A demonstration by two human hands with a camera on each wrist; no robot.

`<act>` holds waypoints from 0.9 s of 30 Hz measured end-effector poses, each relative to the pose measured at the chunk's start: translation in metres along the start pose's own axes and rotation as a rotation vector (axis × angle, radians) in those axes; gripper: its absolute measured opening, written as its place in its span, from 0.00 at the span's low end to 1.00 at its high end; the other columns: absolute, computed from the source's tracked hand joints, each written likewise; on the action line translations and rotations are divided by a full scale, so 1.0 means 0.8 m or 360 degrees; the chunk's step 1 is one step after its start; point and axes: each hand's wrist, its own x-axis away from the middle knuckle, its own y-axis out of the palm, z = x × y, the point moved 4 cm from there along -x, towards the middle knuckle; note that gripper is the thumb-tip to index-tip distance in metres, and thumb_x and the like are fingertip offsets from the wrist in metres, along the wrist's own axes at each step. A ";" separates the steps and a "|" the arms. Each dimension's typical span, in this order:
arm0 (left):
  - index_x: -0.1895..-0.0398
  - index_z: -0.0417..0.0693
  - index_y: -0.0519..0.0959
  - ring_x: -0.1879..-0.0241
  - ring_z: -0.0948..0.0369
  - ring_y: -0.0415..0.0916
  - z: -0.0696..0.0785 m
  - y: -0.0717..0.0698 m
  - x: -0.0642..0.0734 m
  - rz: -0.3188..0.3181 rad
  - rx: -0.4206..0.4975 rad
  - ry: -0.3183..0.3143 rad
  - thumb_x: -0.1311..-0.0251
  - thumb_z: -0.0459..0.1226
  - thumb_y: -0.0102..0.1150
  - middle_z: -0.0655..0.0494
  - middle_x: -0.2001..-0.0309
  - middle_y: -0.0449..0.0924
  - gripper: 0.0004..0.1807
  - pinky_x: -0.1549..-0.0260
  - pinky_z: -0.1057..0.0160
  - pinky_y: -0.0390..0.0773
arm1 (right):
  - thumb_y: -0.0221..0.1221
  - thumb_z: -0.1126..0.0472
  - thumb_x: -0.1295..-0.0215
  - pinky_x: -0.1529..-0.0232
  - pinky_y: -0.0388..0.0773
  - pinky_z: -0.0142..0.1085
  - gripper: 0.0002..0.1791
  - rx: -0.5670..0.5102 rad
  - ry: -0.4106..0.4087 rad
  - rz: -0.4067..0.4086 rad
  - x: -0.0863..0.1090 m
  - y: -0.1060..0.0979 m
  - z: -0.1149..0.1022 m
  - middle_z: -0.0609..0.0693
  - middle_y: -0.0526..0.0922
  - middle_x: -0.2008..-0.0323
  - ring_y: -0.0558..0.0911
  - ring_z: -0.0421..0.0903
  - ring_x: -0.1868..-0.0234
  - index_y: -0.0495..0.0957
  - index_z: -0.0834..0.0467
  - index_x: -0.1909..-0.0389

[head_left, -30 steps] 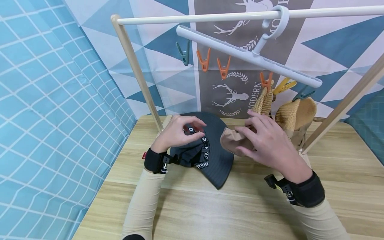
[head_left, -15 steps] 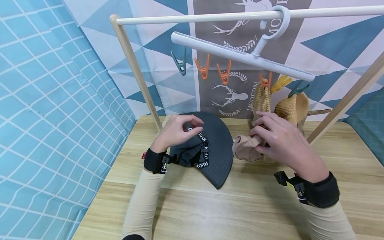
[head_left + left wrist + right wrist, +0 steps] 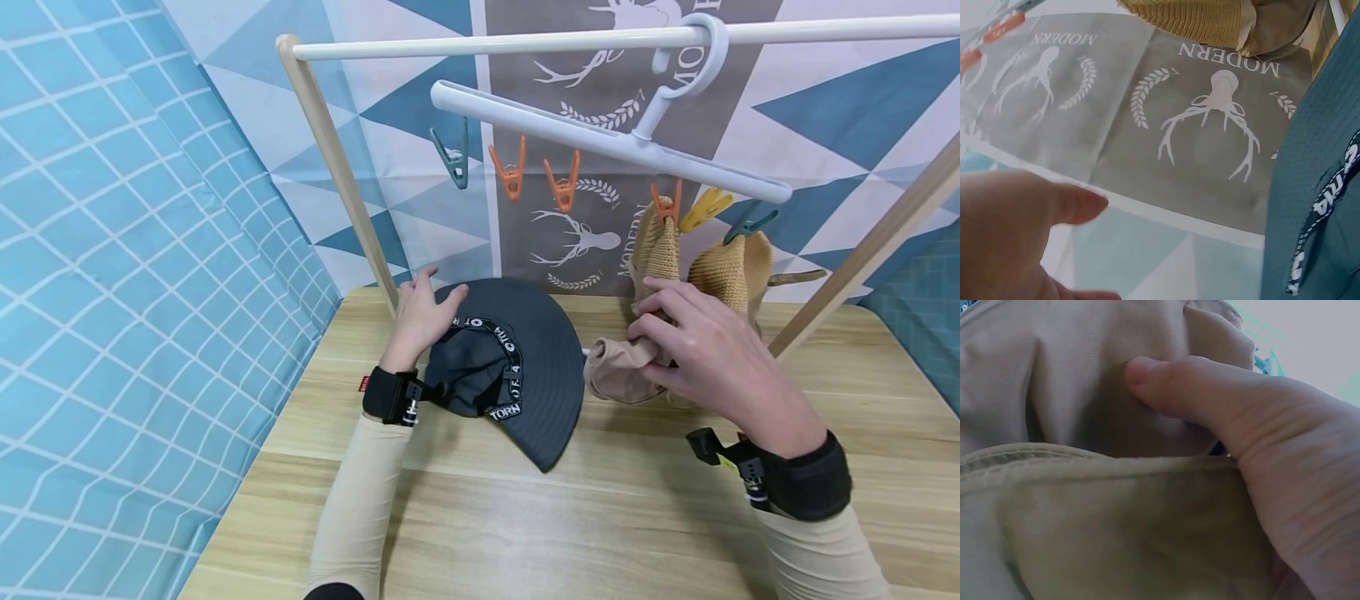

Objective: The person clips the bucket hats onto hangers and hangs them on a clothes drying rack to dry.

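Observation:
A dark navy brimmed hat point(image 3: 551, 367) lies on the table with its inner band, printed with white letters, facing up. My left hand point(image 3: 422, 321) is at its left edge, fingers spread and holding nothing; the left wrist view shows this hand point(image 3: 1016, 231) apart from the hat brim point(image 3: 1310, 162). From a white hanger point(image 3: 600, 137) hangs a beige cloth hat point(image 3: 618, 371) with a woven straw-coloured part point(image 3: 716, 271). My right hand point(image 3: 697, 350) grips its cloth low down. In the right wrist view, the thumb lies across the beige folds point(image 3: 1097, 381); the other fingers are hidden.
The hanger hooks over a white rail point(image 3: 487, 46) on a wooden stand point(image 3: 337, 167). Orange clips point(image 3: 512, 171), green clips point(image 3: 453, 158) and a yellow clip point(image 3: 707, 208) hang from it. A patterned sheet stands behind, and blue tiled cloth point(image 3: 135, 317) lies left of the table point(image 3: 480, 533).
My right hand moved right and back with the beige cloth, and the hanger swung slightly. My left hand spread its fingers and shifted left, off the inner part of the navy hat.

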 end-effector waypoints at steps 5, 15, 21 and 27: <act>0.07 0.43 0.49 0.15 0.35 0.64 -0.023 0.004 -0.013 -0.0062 0.0105 -0.0106 0.13 0.56 0.51 0.28 0.13 0.60 0.45 0.16 0.36 0.65 | 0.90 0.73 0.68 0.43 0.86 0.61 0.29 -0.0003 0.0011 0.0002 0.001 0.000 0.000 0.59 0.88 0.56 0.85 0.67 0.33 0.87 0.58 0.63; 0.07 0.44 0.49 0.20 0.35 0.70 -0.060 0.022 -0.032 -0.0169 0.0138 -0.0229 0.13 0.58 0.49 0.27 0.19 0.67 0.45 0.19 0.38 0.69 | 0.91 0.73 0.68 0.43 0.86 0.60 0.29 -0.0005 0.0020 -0.0009 0.002 -0.001 -0.001 0.59 0.88 0.55 0.85 0.66 0.32 0.88 0.58 0.63; 0.08 0.42 0.51 0.18 0.34 0.66 -0.072 0.028 -0.040 -0.0161 0.0094 -0.0213 0.12 0.55 0.50 0.27 0.22 0.69 0.43 0.18 0.38 0.67 | 0.90 0.74 0.68 0.43 0.86 0.61 0.29 -0.0006 0.0026 -0.0015 0.000 -0.002 0.000 0.59 0.88 0.55 0.85 0.66 0.32 0.87 0.58 0.62; 0.09 0.41 0.54 0.25 0.36 0.72 -0.081 0.034 -0.044 -0.0126 0.0060 -0.0182 0.13 0.53 0.52 0.28 0.27 0.73 0.41 0.25 0.40 0.72 | 0.91 0.74 0.68 0.44 0.87 0.61 0.29 0.0005 0.0034 -0.0029 0.001 -0.002 -0.001 0.58 0.88 0.55 0.85 0.66 0.32 0.87 0.57 0.62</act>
